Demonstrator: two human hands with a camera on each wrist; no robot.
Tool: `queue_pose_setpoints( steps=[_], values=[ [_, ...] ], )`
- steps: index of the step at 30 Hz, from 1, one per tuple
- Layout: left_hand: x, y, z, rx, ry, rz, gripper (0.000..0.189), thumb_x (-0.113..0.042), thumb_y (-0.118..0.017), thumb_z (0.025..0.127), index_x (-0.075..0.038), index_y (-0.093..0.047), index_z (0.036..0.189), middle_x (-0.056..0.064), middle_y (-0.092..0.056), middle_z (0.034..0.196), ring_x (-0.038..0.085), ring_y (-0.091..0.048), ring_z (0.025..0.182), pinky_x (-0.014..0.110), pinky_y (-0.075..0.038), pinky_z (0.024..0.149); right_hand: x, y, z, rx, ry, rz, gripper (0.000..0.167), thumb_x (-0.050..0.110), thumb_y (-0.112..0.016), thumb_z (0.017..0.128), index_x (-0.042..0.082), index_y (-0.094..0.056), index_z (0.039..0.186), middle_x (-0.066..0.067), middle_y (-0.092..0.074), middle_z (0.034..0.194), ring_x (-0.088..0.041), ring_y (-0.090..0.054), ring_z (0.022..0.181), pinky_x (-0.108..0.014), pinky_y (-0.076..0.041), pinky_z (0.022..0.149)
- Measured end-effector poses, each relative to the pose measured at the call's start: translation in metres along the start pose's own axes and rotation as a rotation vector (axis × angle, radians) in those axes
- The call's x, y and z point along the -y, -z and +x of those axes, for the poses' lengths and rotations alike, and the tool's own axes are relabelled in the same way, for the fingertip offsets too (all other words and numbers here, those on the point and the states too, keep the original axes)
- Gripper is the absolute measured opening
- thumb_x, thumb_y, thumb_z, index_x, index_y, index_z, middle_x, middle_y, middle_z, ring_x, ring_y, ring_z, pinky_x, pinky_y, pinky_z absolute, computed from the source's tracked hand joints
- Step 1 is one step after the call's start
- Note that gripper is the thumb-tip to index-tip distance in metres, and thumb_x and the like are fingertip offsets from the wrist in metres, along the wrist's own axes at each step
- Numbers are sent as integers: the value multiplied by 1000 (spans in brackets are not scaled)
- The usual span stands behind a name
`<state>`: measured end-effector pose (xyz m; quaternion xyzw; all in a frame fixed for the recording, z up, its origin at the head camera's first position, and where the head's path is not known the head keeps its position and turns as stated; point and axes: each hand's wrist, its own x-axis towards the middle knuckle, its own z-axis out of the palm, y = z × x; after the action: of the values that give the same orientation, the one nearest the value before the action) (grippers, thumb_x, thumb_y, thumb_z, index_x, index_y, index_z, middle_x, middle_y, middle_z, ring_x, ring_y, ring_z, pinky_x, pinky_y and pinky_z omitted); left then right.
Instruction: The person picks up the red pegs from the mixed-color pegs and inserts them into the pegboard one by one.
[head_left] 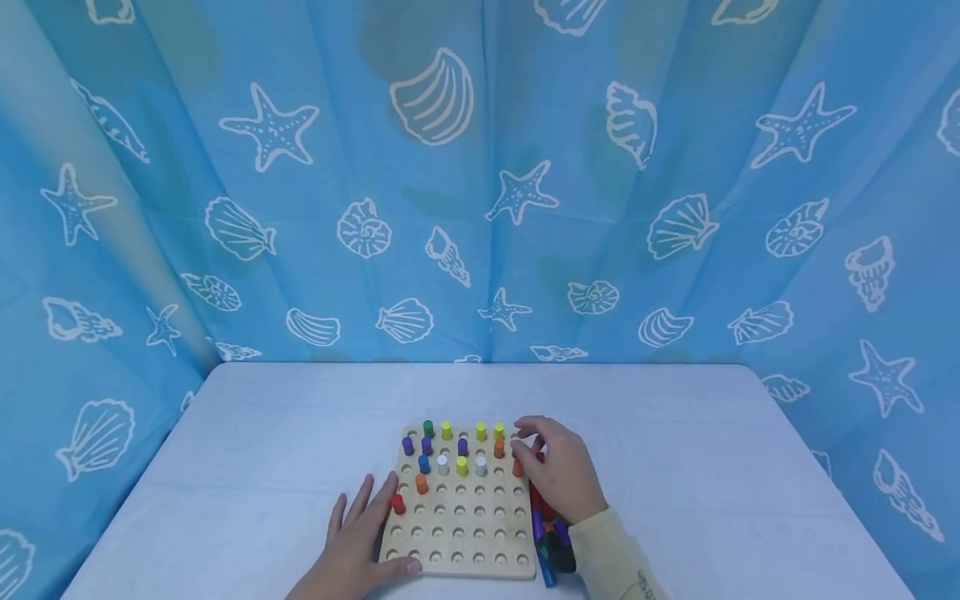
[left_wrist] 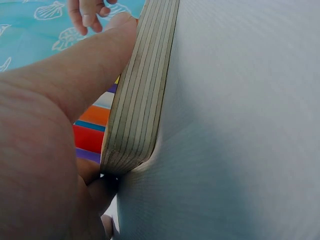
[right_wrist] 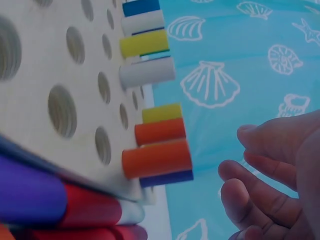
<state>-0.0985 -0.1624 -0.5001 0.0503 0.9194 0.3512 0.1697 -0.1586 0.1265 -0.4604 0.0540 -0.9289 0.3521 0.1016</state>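
Note:
A wooden pegboard (head_left: 450, 565) with rows of round holes lies on the table, coloured pegs standing mostly in its far rows. My left hand (head_left: 358, 533) is at the board's left near corner, fingers spread along the left side and thumb on the near edge. A red peg (head_left: 398, 503) stands close to its fingertips. Over the right edge hovers my right hand (head_left: 564, 468), thumb and fingers apart with nothing between them in the right wrist view. Nearest to it are an orange peg (right_wrist: 157, 159) and a purple peg (right_wrist: 167, 178), both upright in the board.
Beside the board's right edge lies a pile of loose pegs (head_left: 542, 557) in red, purple, blue and dark colours, partly under the right forearm. White cloth covers the table (head_left: 300, 433). A blue shell-patterned curtain (head_left: 480, 208) hangs behind and at both sides.

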Motion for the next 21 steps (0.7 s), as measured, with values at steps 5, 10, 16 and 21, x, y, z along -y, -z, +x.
queue_pose_setpoints(
  steps=[5, 10, 16, 21],
  values=[
    [0, -1, 0, -11, -15, 1, 123, -65, -82, 68, -11, -22, 161, 19, -27, 163, 41, -4, 153, 62, 10, 119, -5, 0, 2, -2, -58, -4, 29, 23, -76, 92, 16, -70, 119, 5, -68, 97, -9, -56, 76, -24, -51, 66],
    [0, -1, -1, -26, -36, 10, 122, -63, -82, 69, -10, -23, 161, 19, -29, 162, 42, -4, 153, 64, 9, 118, -11, 2, 4, -12, -84, -36, 30, 23, -76, 92, 15, -69, 121, -2, -70, 105, -12, -60, 81, -30, -57, 73],
    [1, -3, 1, -49, -31, 47, 124, -64, -83, 65, -8, -26, 160, 19, -32, 161, 43, -7, 152, 66, 6, 118, -19, 3, 6, 1, -118, -46, 32, 23, -75, 93, 15, -68, 122, -4, -69, 106, -15, -62, 83, -34, -59, 76],
    [2, -3, 2, -44, -21, 51, 124, -63, -84, 66, -8, -25, 160, 18, -31, 161, 42, -7, 152, 66, 6, 118, -24, 2, 8, 52, -160, -52, 32, 23, -75, 92, 13, -67, 122, -3, -68, 104, -13, -60, 81, -33, -58, 74]
  ],
)
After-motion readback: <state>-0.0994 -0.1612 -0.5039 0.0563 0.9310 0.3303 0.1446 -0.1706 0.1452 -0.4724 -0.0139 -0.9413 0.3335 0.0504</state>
